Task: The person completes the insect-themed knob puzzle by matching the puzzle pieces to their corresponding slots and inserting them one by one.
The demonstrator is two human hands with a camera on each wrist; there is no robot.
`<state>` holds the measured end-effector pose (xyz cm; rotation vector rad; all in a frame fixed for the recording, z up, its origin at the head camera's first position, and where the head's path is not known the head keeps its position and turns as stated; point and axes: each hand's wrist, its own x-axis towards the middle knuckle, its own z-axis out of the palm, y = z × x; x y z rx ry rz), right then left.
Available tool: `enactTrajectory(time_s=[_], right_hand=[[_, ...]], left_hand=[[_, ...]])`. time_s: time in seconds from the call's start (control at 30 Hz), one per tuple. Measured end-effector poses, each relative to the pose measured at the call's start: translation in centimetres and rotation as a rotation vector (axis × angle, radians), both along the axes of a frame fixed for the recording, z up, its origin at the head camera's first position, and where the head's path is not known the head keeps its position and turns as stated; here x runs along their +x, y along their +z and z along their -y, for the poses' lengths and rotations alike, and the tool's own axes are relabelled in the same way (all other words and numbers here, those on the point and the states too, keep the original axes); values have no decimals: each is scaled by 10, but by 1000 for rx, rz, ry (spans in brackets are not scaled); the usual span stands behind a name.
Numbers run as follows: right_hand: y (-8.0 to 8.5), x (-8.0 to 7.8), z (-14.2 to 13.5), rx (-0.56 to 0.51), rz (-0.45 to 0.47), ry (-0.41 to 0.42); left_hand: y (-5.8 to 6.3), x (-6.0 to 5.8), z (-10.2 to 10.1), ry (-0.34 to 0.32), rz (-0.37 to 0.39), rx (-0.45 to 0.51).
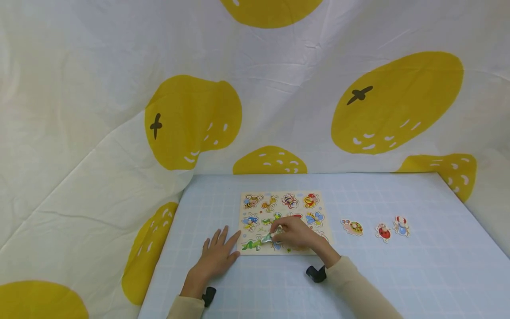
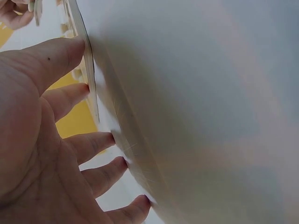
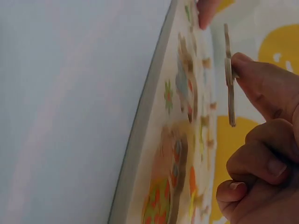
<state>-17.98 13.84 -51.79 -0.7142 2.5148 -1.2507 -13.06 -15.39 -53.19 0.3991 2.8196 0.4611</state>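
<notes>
A wooden insect puzzle board (image 1: 248,212) lies flat with printed bugs in rows. My right hand (image 1: 294,233) is over its lower middle, pinching a thin greenish puzzle piece (image 1: 266,238) between thumb and fingers. The right wrist view shows that puzzle piece (image 3: 230,74) edge-on, raised off the board, with the other fingers curled below. My left hand (image 1: 217,253) is spread beside the board's lower left corner. Its thumb and index finger touch the board's edge in the left wrist view, while the other fingertips rest on the table. A green grasshopper piece (image 1: 252,244) is near that corner.
Right of the board lie a loose snail piece (image 1: 352,227), a ladybug piece (image 1: 384,232) and a blue beetle piece with red pincers (image 1: 401,226). The table has a pale blue checked cover (image 1: 438,274). A white curtain with yellow fruit prints (image 1: 279,110) hangs behind and at the sides.
</notes>
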Motion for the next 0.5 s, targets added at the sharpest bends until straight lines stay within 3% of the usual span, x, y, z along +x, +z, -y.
enactTrajectory(time_s=[0.13,0.5], right_hand=[[-2,0,15,0,47,18],[-5,-5,44,31,42,53]], left_hand=[[0,0,1,-1,2,5],[3,0,0,-1,13,-4]])
